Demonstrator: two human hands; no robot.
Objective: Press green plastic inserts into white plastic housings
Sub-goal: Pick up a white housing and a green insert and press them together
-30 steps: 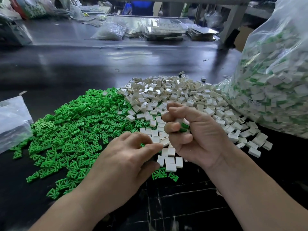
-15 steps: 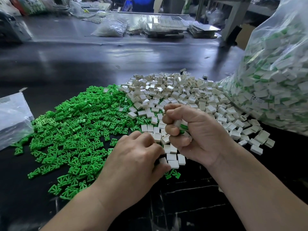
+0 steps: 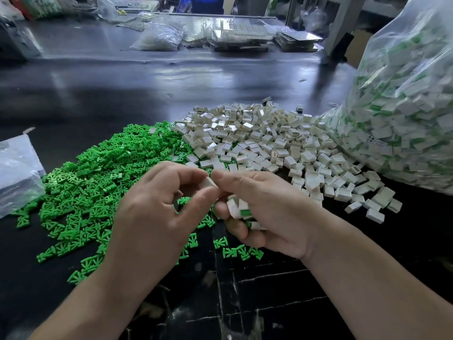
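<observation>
A white housing (image 3: 208,183) is held up just above the table, pinched between the curled thumb and forefinger of the left hand (image 3: 157,212). The forefinger of the right hand (image 3: 277,217) touches its other end. The right hand's lower fingers are curled round a clutch of finished pieces (image 3: 241,210), white with green showing. The hands meet over the near edge of the green inserts (image 3: 105,177). The heap of white housings (image 3: 264,143) lies just behind, running up against a bulging clear bag (image 3: 404,114) on the right. A smaller bag (image 3: 17,173) lies at the left edge. A wide stretch of dark table (image 3: 147,79) runs behind the heaps, and a strip shows between the forearms.
</observation>
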